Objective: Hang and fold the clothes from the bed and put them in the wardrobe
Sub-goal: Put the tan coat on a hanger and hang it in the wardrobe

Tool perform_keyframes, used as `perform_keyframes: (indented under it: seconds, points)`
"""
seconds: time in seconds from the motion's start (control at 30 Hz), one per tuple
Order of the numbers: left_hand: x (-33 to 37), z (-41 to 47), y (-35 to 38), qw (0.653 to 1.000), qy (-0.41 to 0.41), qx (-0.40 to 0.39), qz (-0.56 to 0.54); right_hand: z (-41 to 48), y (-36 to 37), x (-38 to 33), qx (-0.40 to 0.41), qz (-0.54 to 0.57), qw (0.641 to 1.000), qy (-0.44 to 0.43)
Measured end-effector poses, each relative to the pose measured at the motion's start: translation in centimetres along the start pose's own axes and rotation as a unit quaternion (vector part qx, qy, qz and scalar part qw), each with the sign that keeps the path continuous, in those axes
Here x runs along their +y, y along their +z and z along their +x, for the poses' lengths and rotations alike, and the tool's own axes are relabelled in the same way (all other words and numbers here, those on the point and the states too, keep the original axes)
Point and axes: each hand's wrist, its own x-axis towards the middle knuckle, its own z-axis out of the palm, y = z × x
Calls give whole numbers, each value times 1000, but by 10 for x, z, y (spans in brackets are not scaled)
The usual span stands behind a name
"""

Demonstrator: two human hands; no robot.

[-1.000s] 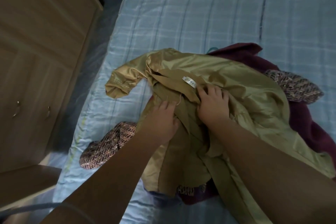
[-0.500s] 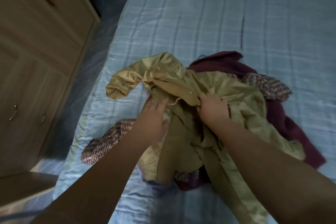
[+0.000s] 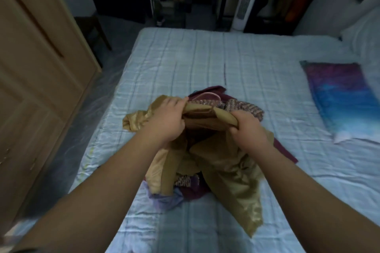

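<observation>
A shiny gold garment point(image 3: 226, 170) hangs from both my hands above the bed point(image 3: 205, 57). My left hand point(image 3: 166, 119) grips its top edge on the left and my right hand point(image 3: 246, 129) grips the same edge on the right. Its lower part drapes down over the pile beneath. Under it lie a maroon garment point(image 3: 207, 92), a brown patterned knit piece point(image 3: 240, 107) and a lilac piece point(image 3: 164, 199). The wooden wardrobe point(image 3: 37, 68) stands at the left with its doors closed.
A purple and blue pillow point(image 3: 345, 98) lies on the bed's right side. A dark chair point(image 3: 92, 28) stands beyond the wardrobe, and a white tower fan point(image 3: 244, 0) and dark shelves stand past the bed's far end. A narrow strip of floor point(image 3: 92, 104) runs between bed and wardrobe.
Both hands have closed on the gold garment's top edge and lifted it off the pile. My head has tilted up, so the far end of the room is now in view.
</observation>
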Motion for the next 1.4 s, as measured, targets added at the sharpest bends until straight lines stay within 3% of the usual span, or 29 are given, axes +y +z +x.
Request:
perform_keyframes:
  seconds: [0.17,0.37,0.6,0.73,0.83,0.9,1.03,1.1,1.17,1.27,1.4]
  points:
    - [79,-32,-55,998,43,36,36,-37,-83,7,41,82,996,-17]
    - [150,-70,-107,996,38,79,-9,-79,-175,20,67,114,990,-38]
    - [196,-109,-165,992,74,102,-18,-113,-258,15,127,122,980,-95]
    - [226,-119,-201,991,78,89,-67,-135,-298,9,142,55,979,-136]
    - [250,-119,-219,984,64,149,-73,-144,-323,6,169,-32,974,-145]
    - [268,-118,-225,974,43,223,-8,-142,-334,5,173,-77,973,-130]
    - [299,-121,-230,907,61,394,136,-131,-342,0,177,-98,975,-87]
    - [308,-125,-233,882,89,436,156,-126,-345,-2,176,-71,979,-75]
    - [311,-126,-237,897,80,415,126,-122,-352,-4,197,-22,978,-70]
    - [303,-125,-242,952,26,303,29,-121,-363,-3,265,0,962,-69]
    - [285,-119,-250,954,8,295,59,-122,-379,1,326,-7,941,-91]
